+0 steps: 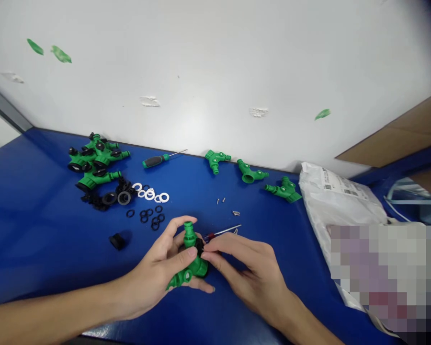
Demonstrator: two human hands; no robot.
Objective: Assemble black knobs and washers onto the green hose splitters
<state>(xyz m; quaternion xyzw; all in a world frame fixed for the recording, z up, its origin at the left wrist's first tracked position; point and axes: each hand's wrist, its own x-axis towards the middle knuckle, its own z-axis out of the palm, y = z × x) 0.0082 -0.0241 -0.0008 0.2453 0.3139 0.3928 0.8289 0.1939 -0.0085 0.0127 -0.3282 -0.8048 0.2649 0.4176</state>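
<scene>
My left hand (pixel 165 268) is wrapped round a green plastic Y-shaped hose connector (pixel 189 261), holding it just above the blue table (pixel 39 230). My right hand (pixel 244 268) pinches at a small black part (pixel 200 245) on the connector's side, fingers pressed together. A small red-handled screwdriver (pixel 221 233) lies on the table just behind my right hand, partly hidden by it.
A pile of green connectors with black parts (pixel 95 160) sits at the back left, with white washers (pixel 151 194), black O-rings (pixel 151 216) and a lone black cap (pixel 117 240) nearby. A green-black screwdriver (pixel 161 159), three loose green connectors (pixel 249 172), small screws (pixel 222 200) and a white plastic bag (pixel 341 201) lie further back and right.
</scene>
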